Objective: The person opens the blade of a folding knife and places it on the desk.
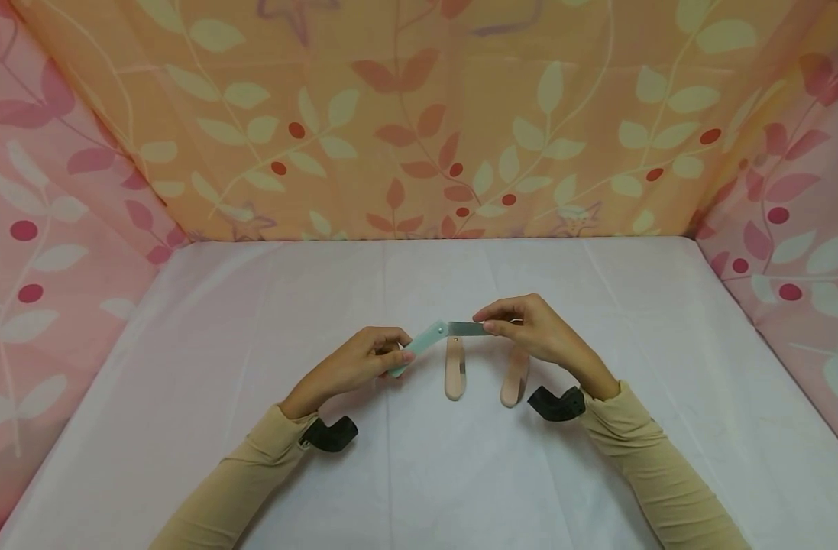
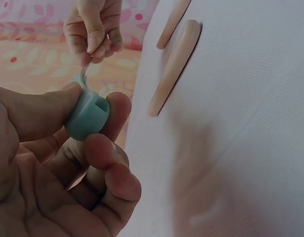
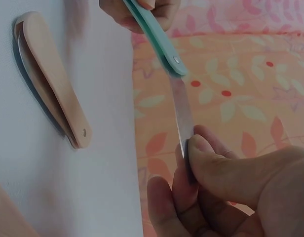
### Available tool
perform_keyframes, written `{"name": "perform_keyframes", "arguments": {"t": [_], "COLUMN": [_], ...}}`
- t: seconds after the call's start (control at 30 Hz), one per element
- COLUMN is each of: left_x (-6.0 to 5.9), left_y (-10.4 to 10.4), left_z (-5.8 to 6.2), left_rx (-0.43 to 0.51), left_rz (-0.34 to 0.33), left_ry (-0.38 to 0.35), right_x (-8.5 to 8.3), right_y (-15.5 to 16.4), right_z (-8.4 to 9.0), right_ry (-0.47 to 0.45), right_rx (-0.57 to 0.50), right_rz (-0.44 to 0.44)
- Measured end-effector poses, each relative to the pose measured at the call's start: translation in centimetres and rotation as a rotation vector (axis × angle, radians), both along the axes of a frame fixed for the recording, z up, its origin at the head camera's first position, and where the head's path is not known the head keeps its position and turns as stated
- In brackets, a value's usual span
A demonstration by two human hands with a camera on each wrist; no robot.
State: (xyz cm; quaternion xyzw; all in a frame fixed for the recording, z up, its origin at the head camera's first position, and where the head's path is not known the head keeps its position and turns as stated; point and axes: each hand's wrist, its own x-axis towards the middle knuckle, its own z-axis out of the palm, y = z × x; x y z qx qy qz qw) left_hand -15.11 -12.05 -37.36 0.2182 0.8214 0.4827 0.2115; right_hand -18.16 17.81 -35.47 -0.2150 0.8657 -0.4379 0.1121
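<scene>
A folding knife with a teal handle (image 1: 420,342) and a steel blade (image 1: 468,328) is held above the white table (image 1: 253,321). My left hand (image 1: 363,359) grips the teal handle (image 2: 88,114) between thumb and fingers. My right hand (image 1: 529,325) pinches the blade (image 3: 182,116) near its tip, swung out almost in line with the handle (image 3: 153,31). Two folded knives with peach handles lie on the table just below: one (image 1: 454,368) under the blade, the other (image 1: 513,382) partly under my right hand.
Leaf-patterned cloth walls stand at the back (image 1: 419,114), left (image 1: 47,252) and right (image 1: 790,252). A black wrist mount sits on each forearm (image 1: 331,433) (image 1: 556,403). In the right wrist view a peach knife (image 3: 49,79) lies on the table.
</scene>
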Motion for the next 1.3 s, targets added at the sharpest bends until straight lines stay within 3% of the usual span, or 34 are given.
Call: {"name": "perform_keyframes", "arguments": {"t": [0.33, 0.6, 1.1, 1.3], "left_x": [-0.04, -0.01, 0.12, 0.24], "left_y": [-0.11, -0.05, -0.04, -0.10], "left_z": [-0.01, -0.02, 0.08, -0.09], "left_rx": [-0.013, -0.011, 0.018, 0.020], "left_rz": [0.013, 0.037, -0.056, -0.096], "left_ry": [0.043, 0.020, 0.015, 0.005], "right_x": [-0.16, -0.17, -0.14, -0.12], "right_y": [0.37, 0.58, 0.41, 0.38], "right_z": [0.30, 0.34, 0.28, 0.22], "right_ry": [-0.033, -0.063, 0.042, 0.039], "right_rx": [0.038, 0.070, 0.012, -0.005], "right_rz": [0.000, 0.013, 0.015, 0.002]}}
